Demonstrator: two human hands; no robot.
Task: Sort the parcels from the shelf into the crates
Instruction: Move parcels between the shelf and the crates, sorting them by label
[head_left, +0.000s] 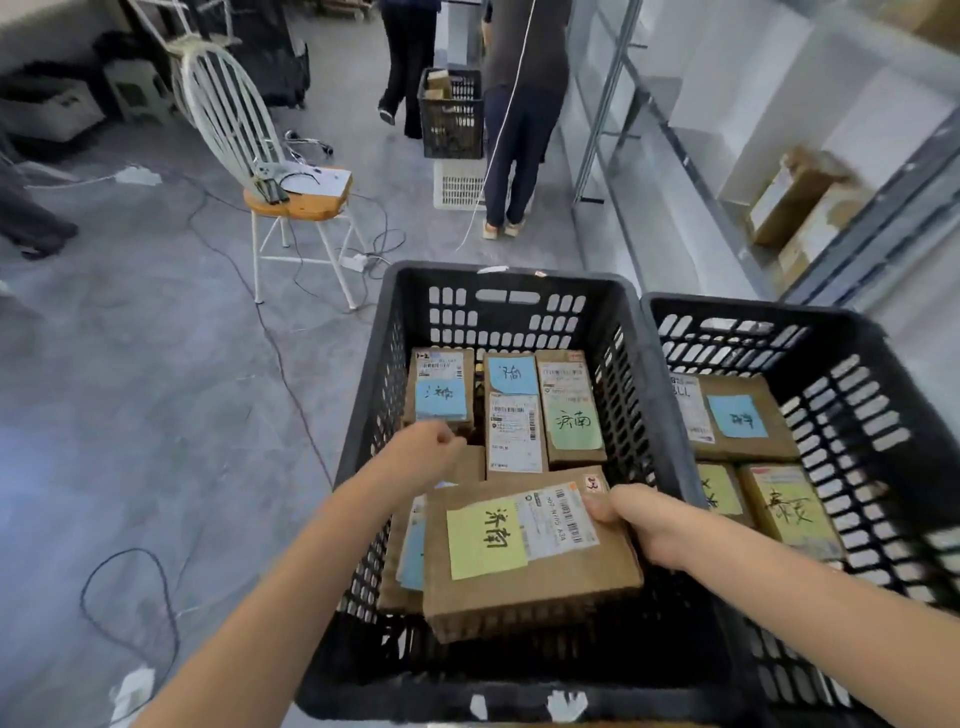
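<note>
A brown cardboard parcel (530, 587) with a yellow note sits tilted over the near half of the left black crate (441, 273), with the right hand (644, 519) pinching its right edge. Three labelled parcels (514, 431) lie flat along that crate's far wall. The right crate (753, 306) holds three more parcels (743, 415).

The grey floor (156, 415) is bearing a white chair (296, 200) at far left, trailing cables (291, 374) and a white basket (457, 187); the shelf (727, 208) at far right is holding cardboard boxes (795, 202).

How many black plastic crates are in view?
3. The left black plastic crate and the right black plastic crate stand side by side nearby. The third black crate stands farther back on a white crate. Others may be hidden.
</note>
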